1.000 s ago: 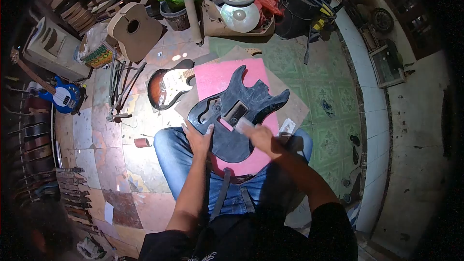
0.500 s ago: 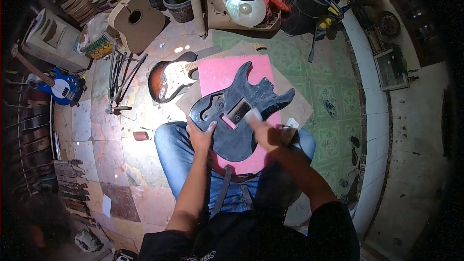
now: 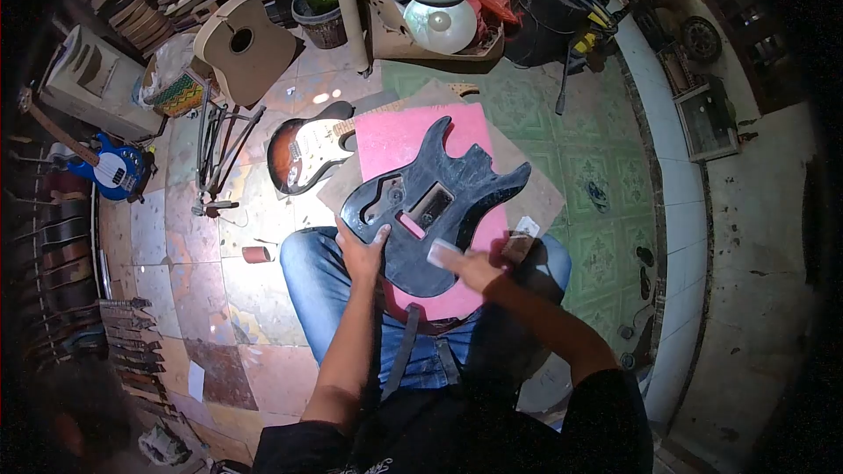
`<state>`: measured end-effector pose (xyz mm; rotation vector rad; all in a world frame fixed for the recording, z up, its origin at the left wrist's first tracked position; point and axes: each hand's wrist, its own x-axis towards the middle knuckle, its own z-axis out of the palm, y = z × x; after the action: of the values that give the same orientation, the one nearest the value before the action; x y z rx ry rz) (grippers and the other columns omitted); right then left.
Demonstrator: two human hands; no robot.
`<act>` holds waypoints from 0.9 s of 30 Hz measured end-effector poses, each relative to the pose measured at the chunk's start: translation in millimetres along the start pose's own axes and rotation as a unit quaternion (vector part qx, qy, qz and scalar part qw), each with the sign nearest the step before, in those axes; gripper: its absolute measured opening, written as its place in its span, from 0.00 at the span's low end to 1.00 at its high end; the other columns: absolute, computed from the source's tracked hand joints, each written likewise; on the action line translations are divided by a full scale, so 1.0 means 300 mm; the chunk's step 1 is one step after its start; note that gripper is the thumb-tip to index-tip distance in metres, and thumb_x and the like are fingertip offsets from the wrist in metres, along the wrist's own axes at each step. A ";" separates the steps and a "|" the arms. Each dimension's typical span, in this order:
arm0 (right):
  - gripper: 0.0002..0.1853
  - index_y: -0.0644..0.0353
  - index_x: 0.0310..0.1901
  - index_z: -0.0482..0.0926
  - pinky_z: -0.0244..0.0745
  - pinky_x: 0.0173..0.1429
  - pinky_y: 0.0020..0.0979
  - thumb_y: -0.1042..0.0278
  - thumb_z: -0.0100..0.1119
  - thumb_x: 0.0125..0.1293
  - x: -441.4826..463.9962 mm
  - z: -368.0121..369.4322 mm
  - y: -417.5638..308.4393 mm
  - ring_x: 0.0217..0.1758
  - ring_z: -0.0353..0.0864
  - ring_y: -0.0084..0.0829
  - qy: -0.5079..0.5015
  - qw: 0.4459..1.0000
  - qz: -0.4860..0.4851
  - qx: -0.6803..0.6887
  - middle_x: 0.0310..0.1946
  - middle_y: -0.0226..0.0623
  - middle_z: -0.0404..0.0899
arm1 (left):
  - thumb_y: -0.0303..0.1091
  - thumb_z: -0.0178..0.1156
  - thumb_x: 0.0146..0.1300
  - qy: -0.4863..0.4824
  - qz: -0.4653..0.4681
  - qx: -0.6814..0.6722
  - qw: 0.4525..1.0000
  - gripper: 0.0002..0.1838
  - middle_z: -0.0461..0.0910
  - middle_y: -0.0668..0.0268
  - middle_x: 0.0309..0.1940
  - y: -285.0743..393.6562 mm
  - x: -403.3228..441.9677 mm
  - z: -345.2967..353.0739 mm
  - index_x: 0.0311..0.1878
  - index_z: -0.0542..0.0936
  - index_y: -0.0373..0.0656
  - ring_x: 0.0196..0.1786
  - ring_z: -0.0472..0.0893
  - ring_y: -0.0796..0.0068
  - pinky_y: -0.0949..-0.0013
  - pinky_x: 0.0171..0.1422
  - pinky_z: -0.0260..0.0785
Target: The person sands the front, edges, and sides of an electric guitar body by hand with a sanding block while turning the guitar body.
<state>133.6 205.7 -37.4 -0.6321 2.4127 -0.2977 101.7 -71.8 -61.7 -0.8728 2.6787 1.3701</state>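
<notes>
A black electric guitar body (image 3: 413,254) with a dusty, scuffed face lies on a pink foam sheet (image 3: 386,136) over my lap. My left hand (image 3: 360,254) grips its lower left edge, thumb on the face and fingers underneath. On the lower right of the face, my right hand (image 3: 479,272) holds a small pale sanding block (image 3: 445,254). Pink shows through a slot in the body, beside the routed cavities. By my right thigh, next to the right hand, is a brownish piece (image 3: 516,247) with a white label (image 3: 528,226).
Ahead on the tiles lies a sunburst electric guitar (image 3: 307,154), its neck partly under the foam. A metal stand (image 3: 215,158) and a reddish roll (image 3: 256,254) are to the left. An acoustic guitar body (image 3: 246,48), a carton (image 3: 395,35) and a black bucket (image 3: 549,17) stand farther back.
My right hand has moved down and left across the guitar body, from beside the cavity to the lower face. The left hand keeps its grip on the edge.
</notes>
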 end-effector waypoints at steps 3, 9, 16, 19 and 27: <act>0.23 0.38 0.71 0.73 0.79 0.55 0.48 0.62 0.47 0.77 0.087 0.093 0.211 0.53 0.85 0.53 0.222 0.954 0.078 0.186 0.51 0.55 0.84 | 0.55 0.80 0.50 -0.002 -0.008 0.001 1.000 0.67 0.67 0.35 0.68 0.036 -0.021 -0.025 0.83 0.46 0.43 0.68 0.72 0.34 0.48 0.72 0.67; 0.22 0.36 0.72 0.72 0.74 0.63 0.50 0.52 0.40 0.80 0.019 0.068 0.020 0.54 0.84 0.53 -0.011 0.995 0.093 0.045 0.51 0.55 0.84 | 0.55 0.80 0.51 -0.002 -0.008 -0.002 1.000 0.67 0.67 0.35 0.68 0.009 -0.005 -0.012 0.83 0.46 0.45 0.67 0.73 0.34 0.47 0.71 0.67; 0.25 0.39 0.72 0.73 0.78 0.61 0.46 0.64 0.46 0.75 0.037 0.014 0.026 0.58 0.83 0.53 0.153 0.984 0.042 0.085 0.62 0.48 0.81 | 0.55 0.80 0.51 -0.006 -0.017 0.001 1.000 0.66 0.67 0.35 0.68 0.017 -0.012 -0.015 0.84 0.46 0.48 0.68 0.73 0.33 0.46 0.71 0.67; 0.29 0.38 0.74 0.71 0.77 0.63 0.47 0.69 0.47 0.72 0.019 0.068 0.048 0.62 0.81 0.53 -0.052 0.996 0.065 0.012 0.62 0.48 0.81 | 0.55 0.80 0.51 -0.006 -0.006 -0.004 1.000 0.66 0.67 0.35 0.68 -0.001 0.004 -0.007 0.83 0.46 0.46 0.68 0.73 0.33 0.45 0.72 0.67; 0.37 0.31 0.74 0.69 0.83 0.42 0.52 0.75 0.51 0.65 0.029 0.133 0.069 0.40 0.88 0.51 0.080 0.996 0.029 -0.001 0.60 0.42 0.84 | 0.55 0.80 0.52 -0.004 0.003 -0.003 1.000 0.66 0.67 0.32 0.67 0.002 -0.004 -0.006 0.83 0.46 0.41 0.69 0.71 0.33 0.47 0.72 0.66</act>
<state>144.7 216.7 -80.5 -0.5561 2.5787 -0.3336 102.9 -72.3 -59.9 -0.8586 2.6740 1.3796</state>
